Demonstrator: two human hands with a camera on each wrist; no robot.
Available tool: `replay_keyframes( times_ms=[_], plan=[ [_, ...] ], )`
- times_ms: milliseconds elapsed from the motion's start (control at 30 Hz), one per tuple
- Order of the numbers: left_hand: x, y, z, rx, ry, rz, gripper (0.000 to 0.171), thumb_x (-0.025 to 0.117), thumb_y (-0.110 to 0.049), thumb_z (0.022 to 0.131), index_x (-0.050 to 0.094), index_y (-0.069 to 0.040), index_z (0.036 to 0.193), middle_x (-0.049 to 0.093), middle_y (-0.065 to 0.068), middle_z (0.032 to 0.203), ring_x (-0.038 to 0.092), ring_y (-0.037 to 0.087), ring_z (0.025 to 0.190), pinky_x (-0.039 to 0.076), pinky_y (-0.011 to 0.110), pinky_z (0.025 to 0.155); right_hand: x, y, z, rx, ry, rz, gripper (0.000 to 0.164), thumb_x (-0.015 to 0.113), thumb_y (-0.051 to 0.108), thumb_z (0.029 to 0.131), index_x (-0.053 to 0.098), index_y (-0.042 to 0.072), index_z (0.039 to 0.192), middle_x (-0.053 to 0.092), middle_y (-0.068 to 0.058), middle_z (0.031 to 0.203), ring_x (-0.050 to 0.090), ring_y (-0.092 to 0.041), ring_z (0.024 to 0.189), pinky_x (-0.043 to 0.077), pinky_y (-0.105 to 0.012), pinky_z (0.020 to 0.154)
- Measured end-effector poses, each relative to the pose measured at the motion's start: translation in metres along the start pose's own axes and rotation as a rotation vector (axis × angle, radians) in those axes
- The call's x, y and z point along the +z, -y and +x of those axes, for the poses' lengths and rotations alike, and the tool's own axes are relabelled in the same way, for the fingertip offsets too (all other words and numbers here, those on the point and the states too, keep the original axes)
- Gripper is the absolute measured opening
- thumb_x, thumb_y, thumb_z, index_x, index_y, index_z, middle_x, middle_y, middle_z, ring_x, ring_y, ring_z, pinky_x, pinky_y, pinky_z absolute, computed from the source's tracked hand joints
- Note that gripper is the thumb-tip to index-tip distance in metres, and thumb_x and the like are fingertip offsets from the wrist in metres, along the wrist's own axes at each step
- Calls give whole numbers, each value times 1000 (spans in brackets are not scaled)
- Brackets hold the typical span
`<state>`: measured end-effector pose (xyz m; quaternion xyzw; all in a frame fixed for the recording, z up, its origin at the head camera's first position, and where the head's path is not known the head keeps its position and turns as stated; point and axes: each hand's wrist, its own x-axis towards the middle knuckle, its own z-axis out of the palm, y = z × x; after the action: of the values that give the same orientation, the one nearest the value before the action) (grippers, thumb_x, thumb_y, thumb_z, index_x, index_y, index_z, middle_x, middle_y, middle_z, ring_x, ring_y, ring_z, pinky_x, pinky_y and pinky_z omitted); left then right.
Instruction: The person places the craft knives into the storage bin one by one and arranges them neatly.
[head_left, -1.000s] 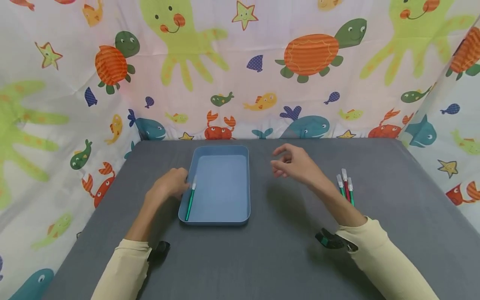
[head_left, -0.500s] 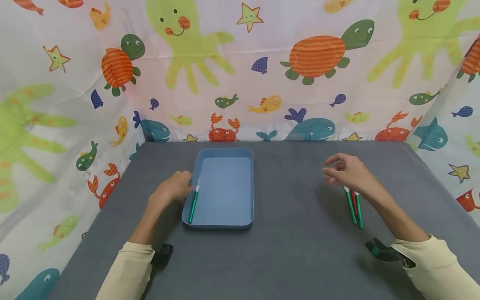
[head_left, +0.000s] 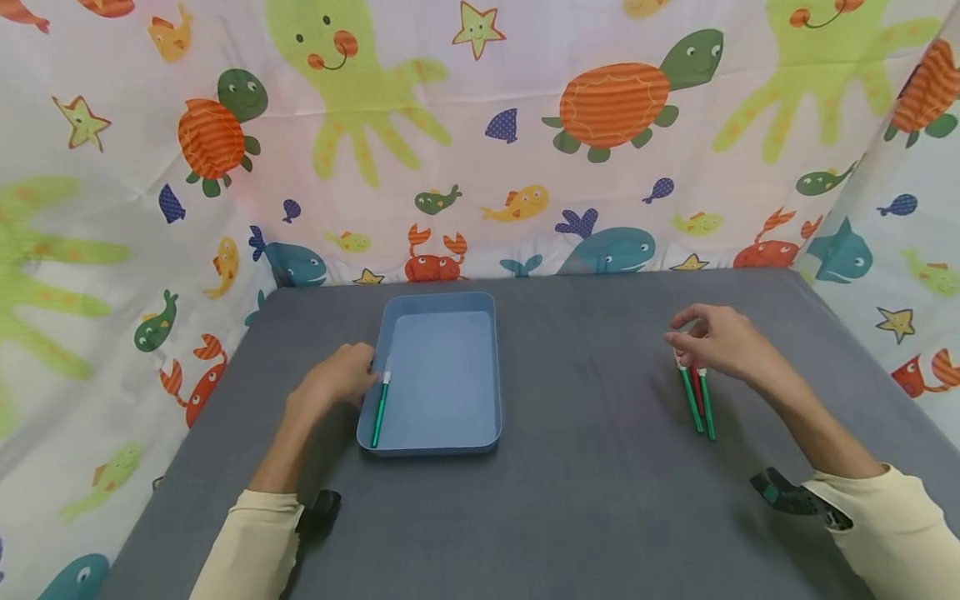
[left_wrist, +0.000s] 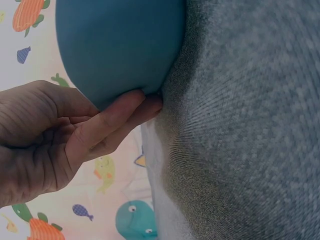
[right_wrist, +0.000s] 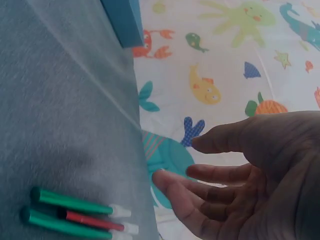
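My left hand grips the left wall of a blue tray, fingers against the outside in the left wrist view. Inside the tray, along its left side, lies a green marker with a whitish cap. On the right, my right hand hovers over a bunch of markers with nothing between thumb and fingers. Two are green, a left one and a right one, with a red marker between them. Their pale caps are partly hidden by the hand in the head view.
A grey cloth-covered table lies under everything. A white curtain printed with sea animals stands along the back and both sides. Black wrist cameras sit on the left wrist and the right wrist.
My right hand has moved right, from beside the tray to over the markers. My left hand stays on the tray wall, and the view has shifted slightly.
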<state>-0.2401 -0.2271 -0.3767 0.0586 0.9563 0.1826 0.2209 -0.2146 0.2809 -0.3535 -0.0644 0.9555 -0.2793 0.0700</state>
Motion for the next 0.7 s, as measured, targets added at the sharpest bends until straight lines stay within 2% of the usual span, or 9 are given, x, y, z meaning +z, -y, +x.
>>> replay_keyframes(
  times_ms=[167, 467, 700],
  plan=[
    [-2, 2, 1, 2, 5, 11, 29, 58, -10, 106, 58, 10, 128, 69, 21, 107, 74, 24, 87, 66, 45, 86, 1, -9, -2, 8, 64, -46, 44, 69, 26, 100, 63, -10, 125, 77, -15, 91, 75, -23, 76, 62, -42, 73],
    [-4, -1, 3, -31, 39, 10, 32, 57, -11, 107, 56, 10, 132, 68, 23, 111, 75, 26, 91, 66, 44, 86, -2, -17, -4, 50, 72, -39, 44, 69, 25, 100, 63, -12, 123, 77, -19, 92, 75, -23, 76, 61, -34, 67],
    [-5, -1, 1, -34, 37, -1, 33, 55, -11, 108, 55, 10, 133, 67, 24, 113, 75, 27, 95, 66, 42, 84, -1, -20, -3, 91, 107, -92, 33, 73, 24, 97, 74, -9, 104, 71, -7, 77, 63, -17, 71, 50, -29, 61]
  ],
)
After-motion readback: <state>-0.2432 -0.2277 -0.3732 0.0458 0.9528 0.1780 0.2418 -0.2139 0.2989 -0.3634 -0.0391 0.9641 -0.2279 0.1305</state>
